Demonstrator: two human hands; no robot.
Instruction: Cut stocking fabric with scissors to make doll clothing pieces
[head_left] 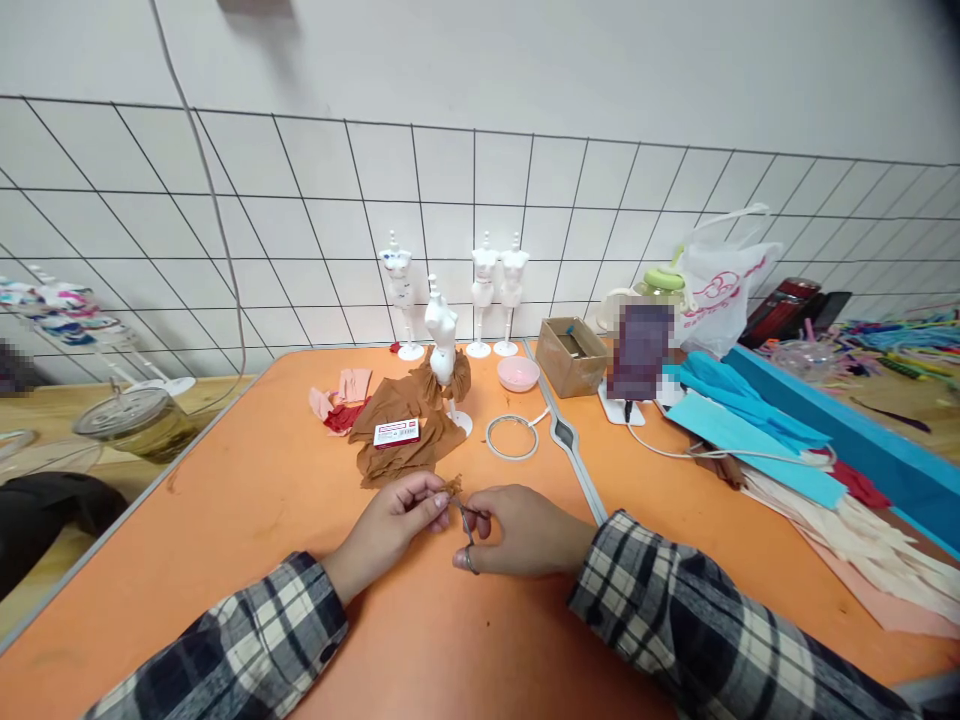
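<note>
My left hand (394,525) rests on the orange table (247,530) and pinches a small scrap of brown fabric (451,487) between thumb and fingers. Right beside it, my right hand (521,530) is closed on small metal scissors (468,528) whose blades point at the scrap. Both sleeves are black-and-white plaid. Just beyond the hands lies a larger piece of brown fabric (401,425) with a small red-and-white card (397,433) on it, draped at the foot of a white doll mannequin (442,335).
Three more white mannequins (484,290) stand by the wire grid wall. A pink bowl (517,373), a white cable coil (512,437), a cardboard box (571,355), a phone on a stand (640,352), blue paper sheets (750,420) and pink cloth scraps (341,400) lie around.
</note>
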